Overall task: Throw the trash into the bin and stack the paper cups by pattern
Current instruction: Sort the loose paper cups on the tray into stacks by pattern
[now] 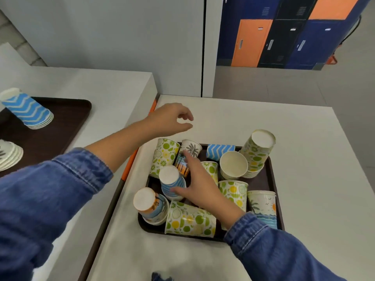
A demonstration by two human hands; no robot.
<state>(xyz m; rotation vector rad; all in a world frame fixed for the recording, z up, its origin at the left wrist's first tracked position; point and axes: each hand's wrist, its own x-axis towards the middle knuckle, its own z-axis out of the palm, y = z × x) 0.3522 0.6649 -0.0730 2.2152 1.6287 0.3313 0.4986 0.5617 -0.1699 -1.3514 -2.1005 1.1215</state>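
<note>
Right hand point(199, 185) splayed, thumb against inverted blue-striped cup point(170, 176); left hand point(169, 120) loosely curled, empty, aloft.

Legible text: none.

- Lockers point(251, 43): a small pale tag point(260, 28) near the top of each door; too small and blurred to read.
- Sunset cup point(154, 207), bottom up at the tray's near left corner: dark marks on its side that may be lettering; blurred, cannot tell.
- Remaining cups: printed patterns only (limes, palms, blue zigzags, waves); no letters or numbers can be made out on them.
</note>
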